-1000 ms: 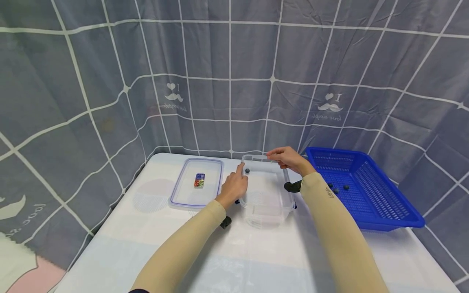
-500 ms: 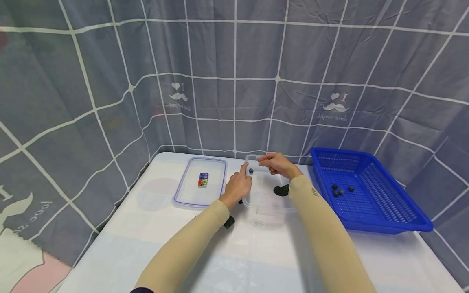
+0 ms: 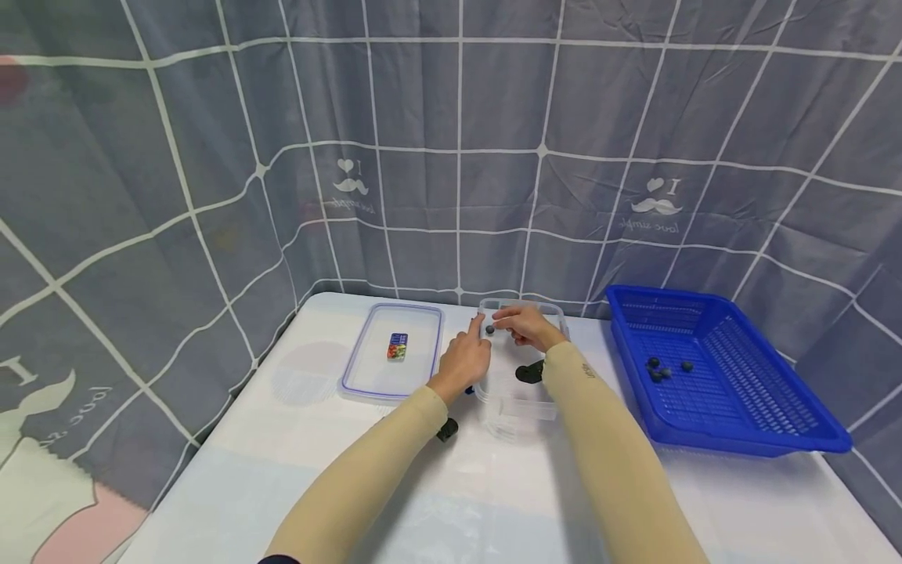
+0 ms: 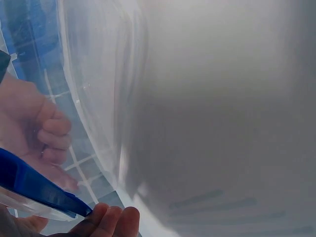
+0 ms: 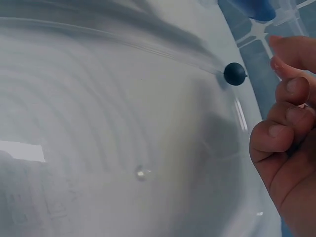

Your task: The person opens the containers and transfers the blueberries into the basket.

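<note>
A clear plastic container stands on the table. A small dark ball lies inside it at the far left corner, also seen through the plastic in the right wrist view as the ball. My left hand holds the container's left wall, index finger stretched along the rim toward the ball. My right hand hovers over the far end of the container. Its fingers are loosely curled just right of the ball, touching nothing I can see.
The container's blue-edged lid lies flat to the left with a small coloured sticker on it. A blue basket at the right holds several dark balls. A grey checked curtain closes off the back and sides.
My right hand has slid left along the container's far end, close to the ball. The left hand has stayed on the left wall.
</note>
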### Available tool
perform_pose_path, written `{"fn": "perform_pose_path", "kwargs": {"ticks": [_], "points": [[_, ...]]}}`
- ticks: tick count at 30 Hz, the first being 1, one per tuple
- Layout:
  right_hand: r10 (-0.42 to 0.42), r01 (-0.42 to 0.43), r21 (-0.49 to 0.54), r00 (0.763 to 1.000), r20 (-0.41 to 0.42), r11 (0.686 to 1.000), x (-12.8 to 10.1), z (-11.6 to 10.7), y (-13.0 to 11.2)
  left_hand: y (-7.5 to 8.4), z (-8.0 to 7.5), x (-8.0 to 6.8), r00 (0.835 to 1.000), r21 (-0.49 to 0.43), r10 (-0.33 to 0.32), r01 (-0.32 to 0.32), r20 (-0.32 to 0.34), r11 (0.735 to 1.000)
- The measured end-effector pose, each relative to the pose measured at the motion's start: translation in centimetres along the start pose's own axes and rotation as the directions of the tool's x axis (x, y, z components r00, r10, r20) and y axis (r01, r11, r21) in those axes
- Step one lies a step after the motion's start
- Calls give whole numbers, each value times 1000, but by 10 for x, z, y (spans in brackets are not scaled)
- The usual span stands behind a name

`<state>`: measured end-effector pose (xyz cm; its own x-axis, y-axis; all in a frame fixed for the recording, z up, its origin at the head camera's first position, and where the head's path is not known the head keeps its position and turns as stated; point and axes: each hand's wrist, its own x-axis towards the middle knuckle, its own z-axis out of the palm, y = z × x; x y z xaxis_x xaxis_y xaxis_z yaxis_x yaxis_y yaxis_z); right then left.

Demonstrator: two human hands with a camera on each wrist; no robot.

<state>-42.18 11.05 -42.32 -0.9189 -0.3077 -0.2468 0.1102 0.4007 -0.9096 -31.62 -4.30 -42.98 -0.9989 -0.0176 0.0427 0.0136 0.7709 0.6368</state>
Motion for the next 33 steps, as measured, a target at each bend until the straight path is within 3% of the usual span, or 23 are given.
{"fn": "perform_pose_path", "kwargs": {"ticks": [17,33], "points": [[52,-52,1,994,-97,999,7,9,16,5,2,1,1000,23,20,-20,0,1000],[71,-87,-84,982,-174,993,26,25,24,-1,0,1,1000,13,29,-29,2,1000]]}}
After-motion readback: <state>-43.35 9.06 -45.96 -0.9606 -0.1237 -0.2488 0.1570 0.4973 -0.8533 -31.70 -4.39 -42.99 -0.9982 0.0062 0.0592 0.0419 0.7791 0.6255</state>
